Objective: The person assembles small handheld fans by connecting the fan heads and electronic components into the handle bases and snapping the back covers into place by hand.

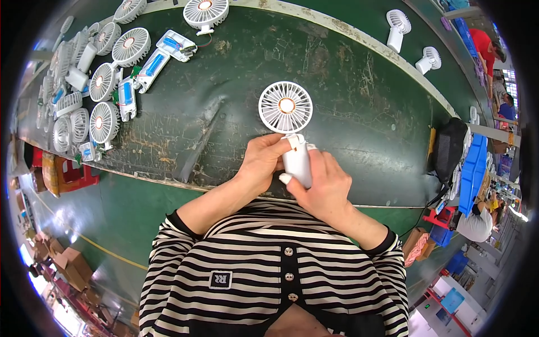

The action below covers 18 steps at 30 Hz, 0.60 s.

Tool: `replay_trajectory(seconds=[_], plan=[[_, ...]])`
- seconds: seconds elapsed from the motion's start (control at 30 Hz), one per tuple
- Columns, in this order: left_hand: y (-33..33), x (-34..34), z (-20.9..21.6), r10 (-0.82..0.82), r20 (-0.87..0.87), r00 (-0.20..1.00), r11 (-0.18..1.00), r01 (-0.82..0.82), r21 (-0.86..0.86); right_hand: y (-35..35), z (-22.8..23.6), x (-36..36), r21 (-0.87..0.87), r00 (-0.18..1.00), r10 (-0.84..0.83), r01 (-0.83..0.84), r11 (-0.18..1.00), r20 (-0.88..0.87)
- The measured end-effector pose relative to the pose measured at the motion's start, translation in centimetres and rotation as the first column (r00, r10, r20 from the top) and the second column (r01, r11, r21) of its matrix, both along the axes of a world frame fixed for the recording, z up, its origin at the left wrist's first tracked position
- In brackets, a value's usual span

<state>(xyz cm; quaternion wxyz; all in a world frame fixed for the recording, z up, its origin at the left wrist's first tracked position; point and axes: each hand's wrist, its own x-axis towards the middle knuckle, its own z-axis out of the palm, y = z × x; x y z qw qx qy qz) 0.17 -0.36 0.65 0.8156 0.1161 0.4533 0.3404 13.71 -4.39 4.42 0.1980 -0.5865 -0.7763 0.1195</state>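
A white handheld fan (286, 106) lies at the middle of the green table, its round grille up and its white handle (297, 164) pointing toward me. My left hand (265, 158) grips the top of the handle from the left, thumb near the neck below the grille. Around the handle's right side and lower end my right hand (324, 182) is closed, with its thumb toward the bottom. White coverings show on some fingertips. The fingers behind the handle are hidden.
Several fans with opened handles (127, 96), blue cells and wires showing, crowd the left. Another fan (205, 12) lies at the far edge. Two finished-looking fans (396, 31) stand beyond the pale rail. A black bag (451, 147) sits at the right edge. People work farther right.
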Motion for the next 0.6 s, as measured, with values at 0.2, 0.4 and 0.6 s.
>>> replay_trajectory(seconds=[0.2, 0.4, 0.6], plan=[[-0.2, -0.4, 0.2, 0.017, 0.011, 1.000, 0.996, -0.018, 0.093, 0.8, -1.4, 1.0, -0.672, 0.799, -0.421, 0.029, 0.740, -0.429], [-1.0, -0.8, 0.2, -0.004, 0.078, 0.997, 0.985, -0.010, 0.172, 1.1, -1.7, 0.0, -0.787, 0.398, -0.680, -0.276, 0.552, -0.616], [-1.2, -0.5, 0.5, 0.027, 0.063, 0.998, 0.962, -0.043, 0.271, 1.0, -1.3, 0.0, -0.765, 0.395, -0.657, -0.262, 0.589, -0.642]])
